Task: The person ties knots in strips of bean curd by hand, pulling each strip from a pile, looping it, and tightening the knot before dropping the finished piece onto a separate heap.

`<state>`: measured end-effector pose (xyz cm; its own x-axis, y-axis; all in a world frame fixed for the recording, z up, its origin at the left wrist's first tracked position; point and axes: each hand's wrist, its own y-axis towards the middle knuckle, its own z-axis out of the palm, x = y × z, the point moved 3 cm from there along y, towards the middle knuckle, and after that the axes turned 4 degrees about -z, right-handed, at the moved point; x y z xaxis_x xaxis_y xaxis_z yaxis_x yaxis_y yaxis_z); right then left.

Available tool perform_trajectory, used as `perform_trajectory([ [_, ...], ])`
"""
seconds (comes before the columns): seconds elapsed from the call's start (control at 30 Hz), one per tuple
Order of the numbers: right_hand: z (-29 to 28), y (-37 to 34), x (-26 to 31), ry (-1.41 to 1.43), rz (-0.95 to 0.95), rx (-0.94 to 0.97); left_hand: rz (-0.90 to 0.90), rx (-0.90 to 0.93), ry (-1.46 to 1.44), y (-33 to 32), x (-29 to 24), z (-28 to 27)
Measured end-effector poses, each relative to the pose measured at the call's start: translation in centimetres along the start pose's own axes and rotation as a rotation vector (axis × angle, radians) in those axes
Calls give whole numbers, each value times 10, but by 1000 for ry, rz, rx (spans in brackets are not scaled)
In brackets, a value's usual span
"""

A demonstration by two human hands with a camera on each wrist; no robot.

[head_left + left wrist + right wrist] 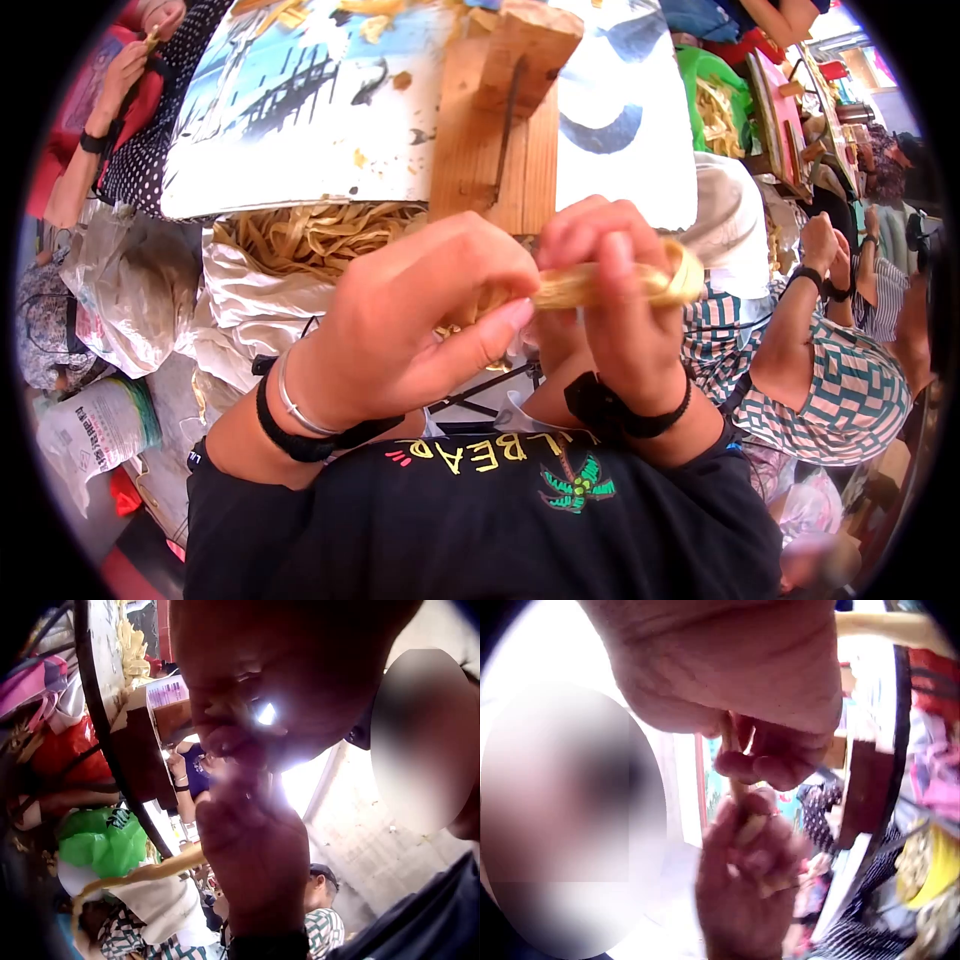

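Note:
A yellowish, pliable flat strip (575, 288) stretches between both hands in front of the chest. My left hand (420, 310) pinches it between thumb and curled fingers. My right hand (630, 300) grips it a little further along, and a loop of the strip bends round behind these fingers. In the left wrist view a long tail of the strip (142, 876) hangs away from the right hand. The right wrist view shows the strip (737, 787) passing between the fingertips of both hands, which are close together.
Beyond the hands, a wooden stand (465, 150) with an upright block sits on a white, blue-patterned tabletop (625, 170). Similar strips (310, 235) heap in a white bag by the near edge. A green container (690, 75) holds more at the right. Other people sit on both sides.

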<state>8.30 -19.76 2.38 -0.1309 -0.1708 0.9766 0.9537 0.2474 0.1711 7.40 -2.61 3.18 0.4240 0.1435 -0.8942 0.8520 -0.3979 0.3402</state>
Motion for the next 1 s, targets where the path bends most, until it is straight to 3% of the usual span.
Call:
perform_trajectory([
  [0.07,-2,-2,-1,630,199,126,-79,45,-140,-3,4,1],
  [0.13,-2,1,-9,845,228,130,-140,14,-207,-7,3,-1],
  [0.3,-9,1,-14,649,156,33,-396,-103,-284,-22,11,-17],
  [0.4,-1,-2,-14,783,315,-15,-217,-210,-249,-16,13,-19],
  [0.5,11,-8,-15,783,467,-41,-130,-167,-630,-13,-3,-8],
  [0.53,11,-8,-10,525,527,76,-217,-178,-654,-13,-10,-7],
  [0.6,4,-17,-12,358,527,560,-392,-206,-709,-13,-23,-4],
  [0.67,-6,-20,-11,279,510,637,-300,-132,-570,-16,-6,-1],
  [0.77,1,-13,1,267,265,216,-277,86,-479,-19,1,7],
  [0.8,3,-9,0,121,151,219,-275,139,-436,-17,0,11],
  [0.87,-1,-7,2,-97,-13,79,-357,-8,-342,-14,-1,10],
  [0.93,-7,-1,1,-26,-34,-65,-432,-132,-200,-9,3,1],
  [1.0,-19,9,-2,-131,-92,-157,-427,-218,-45,-4,7,-4],
])
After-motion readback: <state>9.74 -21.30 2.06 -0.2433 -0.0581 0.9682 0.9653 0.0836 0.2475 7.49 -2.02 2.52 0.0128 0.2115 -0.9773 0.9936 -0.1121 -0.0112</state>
